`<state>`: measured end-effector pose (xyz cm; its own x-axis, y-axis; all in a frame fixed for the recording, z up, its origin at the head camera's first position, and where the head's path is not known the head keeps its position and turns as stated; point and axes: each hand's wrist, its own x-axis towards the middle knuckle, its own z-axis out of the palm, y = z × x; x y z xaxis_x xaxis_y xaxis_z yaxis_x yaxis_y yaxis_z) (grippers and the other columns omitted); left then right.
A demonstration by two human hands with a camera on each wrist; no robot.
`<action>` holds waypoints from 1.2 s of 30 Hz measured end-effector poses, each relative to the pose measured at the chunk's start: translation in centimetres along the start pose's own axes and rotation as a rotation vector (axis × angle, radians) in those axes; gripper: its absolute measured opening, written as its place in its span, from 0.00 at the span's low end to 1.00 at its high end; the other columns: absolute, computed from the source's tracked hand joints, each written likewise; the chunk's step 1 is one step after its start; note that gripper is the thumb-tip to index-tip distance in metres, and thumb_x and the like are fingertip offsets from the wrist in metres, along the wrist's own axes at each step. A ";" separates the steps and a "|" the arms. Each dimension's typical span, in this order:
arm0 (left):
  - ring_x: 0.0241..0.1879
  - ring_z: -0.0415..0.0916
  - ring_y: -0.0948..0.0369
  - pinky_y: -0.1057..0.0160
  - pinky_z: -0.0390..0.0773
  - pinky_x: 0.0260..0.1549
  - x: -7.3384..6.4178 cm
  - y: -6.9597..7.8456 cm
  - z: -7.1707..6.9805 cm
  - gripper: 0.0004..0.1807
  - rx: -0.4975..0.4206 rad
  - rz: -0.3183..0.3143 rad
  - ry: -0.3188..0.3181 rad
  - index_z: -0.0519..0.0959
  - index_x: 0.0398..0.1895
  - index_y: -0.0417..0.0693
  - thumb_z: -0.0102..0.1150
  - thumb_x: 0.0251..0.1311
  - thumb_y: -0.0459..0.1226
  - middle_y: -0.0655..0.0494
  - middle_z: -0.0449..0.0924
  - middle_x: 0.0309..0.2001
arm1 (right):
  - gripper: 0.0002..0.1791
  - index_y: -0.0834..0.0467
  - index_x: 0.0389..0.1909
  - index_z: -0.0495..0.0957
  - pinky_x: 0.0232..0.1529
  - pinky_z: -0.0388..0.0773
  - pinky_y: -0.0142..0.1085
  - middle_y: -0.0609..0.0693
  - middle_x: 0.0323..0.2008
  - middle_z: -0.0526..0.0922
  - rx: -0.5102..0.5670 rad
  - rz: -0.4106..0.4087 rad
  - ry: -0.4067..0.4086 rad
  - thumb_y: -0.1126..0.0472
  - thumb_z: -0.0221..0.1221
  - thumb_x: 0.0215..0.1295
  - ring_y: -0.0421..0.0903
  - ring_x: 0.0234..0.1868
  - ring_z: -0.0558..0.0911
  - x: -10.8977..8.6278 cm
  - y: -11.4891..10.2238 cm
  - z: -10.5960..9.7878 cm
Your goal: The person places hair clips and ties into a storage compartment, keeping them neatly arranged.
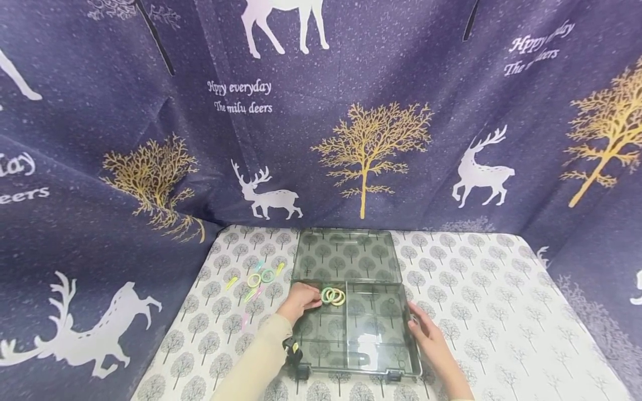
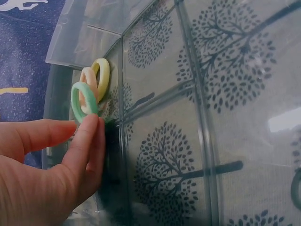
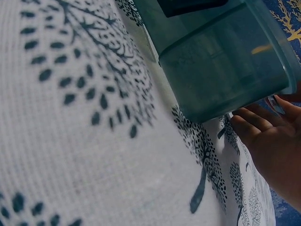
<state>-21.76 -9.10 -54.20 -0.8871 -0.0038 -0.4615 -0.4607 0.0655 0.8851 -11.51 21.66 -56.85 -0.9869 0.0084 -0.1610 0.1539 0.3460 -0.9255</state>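
Observation:
A clear grey plastic storage box (image 1: 371, 328) lies with its lid (image 1: 347, 256) folded back. My left hand (image 1: 302, 299) reaches into its far left compartment. In the left wrist view, the left hand (image 2: 56, 165) pinches the lower edge of a green hair tie (image 2: 75, 101) between thumb and finger. Against that one sit a peach hair tie (image 2: 88, 75) and a yellow hair tie (image 2: 104, 77), overlapping in a row. My right hand (image 1: 430, 337) holds the box's right side, thumb at the rim. The right wrist view has the right hand (image 3: 270, 136) against the box's outer corner.
Left of the box, several slim hair clips (image 1: 232, 283) in yellow, green, pink and blue lie on the tree-print cloth (image 1: 466, 301). Among them are a yellow hair tie (image 1: 254, 280) and a green hair tie (image 1: 268, 275). A dark deer-print curtain (image 1: 311, 139) hangs behind.

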 end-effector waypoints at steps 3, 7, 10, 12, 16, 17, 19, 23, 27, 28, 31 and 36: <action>0.33 0.84 0.54 0.64 0.85 0.40 0.1 0.0 -0.2 0.13 0.004 -0.006 -0.001 0.74 0.45 0.19 0.54 0.56 0.18 0.39 0.78 0.35 | 0.29 0.54 0.72 0.57 0.71 0.51 0.58 0.62 0.72 0.55 -0.011 -0.018 0.010 0.51 0.48 0.73 0.64 0.72 0.51 0.1 0.2 0.0; 0.31 0.82 0.58 0.65 0.86 0.39 0.1 0.1 -0.4 0.14 0.018 -0.008 -0.006 0.74 0.46 0.20 0.54 0.56 0.18 0.40 0.78 0.35 | 0.29 0.54 0.72 0.58 0.71 0.51 0.57 0.62 0.72 0.55 -0.023 -0.034 0.015 0.51 0.48 0.73 0.64 0.72 0.51 0.1 0.3 0.0; 0.30 0.82 0.59 0.65 0.86 0.38 -0.1 0.3 -0.5 0.14 0.032 -0.005 -0.014 0.74 0.47 0.20 0.54 0.56 0.19 0.38 0.78 0.38 | 0.29 0.55 0.72 0.58 0.71 0.51 0.57 0.63 0.72 0.55 -0.009 -0.046 0.015 0.53 0.48 0.73 0.64 0.72 0.51 0.1 0.3 0.0; 0.30 0.83 0.59 0.66 0.86 0.38 -0.3 0.4 -0.7 0.15 0.042 0.000 -0.025 0.74 0.48 0.21 0.54 0.56 0.19 0.37 0.79 0.39 | 0.29 0.55 0.71 0.58 0.71 0.51 0.57 0.63 0.72 0.55 -0.002 -0.051 0.014 0.53 0.48 0.73 0.64 0.72 0.51 0.1 0.3 0.1; 0.31 0.83 0.58 0.66 0.86 0.37 -0.8 1.0 -1.0 0.17 0.051 0.030 -0.061 0.73 0.49 0.20 0.54 0.56 0.20 0.34 0.79 0.40 | 0.29 0.55 0.72 0.57 0.71 0.50 0.57 0.63 0.72 0.55 -0.006 -0.049 0.010 0.53 0.48 0.74 0.64 0.72 0.50 0.0 0.2 0.0; 0.31 0.83 0.57 0.66 0.86 0.37 -1.0 1.2 -1.1 0.17 0.047 0.036 -0.069 0.73 0.50 0.21 0.54 0.56 0.20 0.34 0.79 0.41 | 0.29 0.55 0.72 0.57 0.71 0.50 0.57 0.62 0.72 0.55 -0.007 -0.046 0.007 0.52 0.47 0.74 0.64 0.72 0.50 0.0 0.1 0.0; 0.33 0.83 0.55 0.65 0.86 0.38 -1.2 1.4 -1.2 0.17 0.039 0.046 -0.083 0.72 0.51 0.21 0.54 0.56 0.21 0.31 0.78 0.42 | 0.29 0.55 0.72 0.57 0.71 0.50 0.57 0.62 0.72 0.55 -0.005 -0.042 0.005 0.52 0.47 0.74 0.64 0.72 0.50 0.0 0.1 0.0; 0.39 0.83 0.51 0.64 0.86 0.40 -1.3 1.7 -1.8 0.17 0.022 0.071 -0.110 0.71 0.53 0.21 0.53 0.60 0.22 0.29 0.76 0.47 | 0.29 0.54 0.72 0.56 0.71 0.50 0.58 0.62 0.73 0.54 0.004 -0.026 -0.001 0.52 0.47 0.74 0.64 0.72 0.49 -0.1 0.0 -0.1; 0.43 0.82 0.48 0.65 0.85 0.40 -1.3 1.9 -2.6 0.17 0.020 0.104 -0.109 0.71 0.54 0.22 0.53 0.62 0.23 0.28 0.76 0.49 | 0.29 0.53 0.72 0.56 0.71 0.49 0.58 0.61 0.73 0.53 -0.004 -0.020 -0.001 0.52 0.47 0.74 0.64 0.73 0.49 0.0 -0.1 -0.1; 0.42 0.82 0.49 0.65 0.85 0.40 -1.3 2.0 -2.9 0.17 0.023 0.109 -0.101 0.71 0.54 0.23 0.53 0.62 0.23 0.29 0.76 0.49 | 0.29 0.54 0.72 0.56 0.71 0.50 0.58 0.61 0.73 0.54 -0.008 -0.024 0.003 0.52 0.47 0.74 0.64 0.73 0.49 0.0 -0.1 -0.1; 0.38 0.82 0.52 0.64 0.85 0.40 -1.3 2.3 -3.8 0.18 0.025 0.130 -0.068 0.72 0.55 0.24 0.54 0.62 0.25 0.30 0.77 0.48 | 0.29 0.55 0.72 0.57 0.71 0.51 0.57 0.62 0.72 0.55 -0.018 -0.038 0.013 0.53 0.48 0.73 0.64 0.72 0.51 0.1 0.0 -0.1; 0.35 0.81 0.55 0.64 0.86 0.40 -1.1 2.6 -5.6 0.18 0.020 0.169 0.023 0.73 0.55 0.26 0.56 0.62 0.26 0.34 0.79 0.44 | 0.28 0.55 0.72 0.58 0.70 0.52 0.59 0.64 0.72 0.55 -0.008 -0.062 0.018 0.55 0.48 0.73 0.65 0.72 0.52 0.0 0.2 0.0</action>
<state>-22.17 -14.55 -51.09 -0.9523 -0.0143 -0.3047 -0.3048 0.0867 0.9485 -11.52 21.71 -57.05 -0.9953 0.0031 -0.0973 0.0921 0.3537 -0.9308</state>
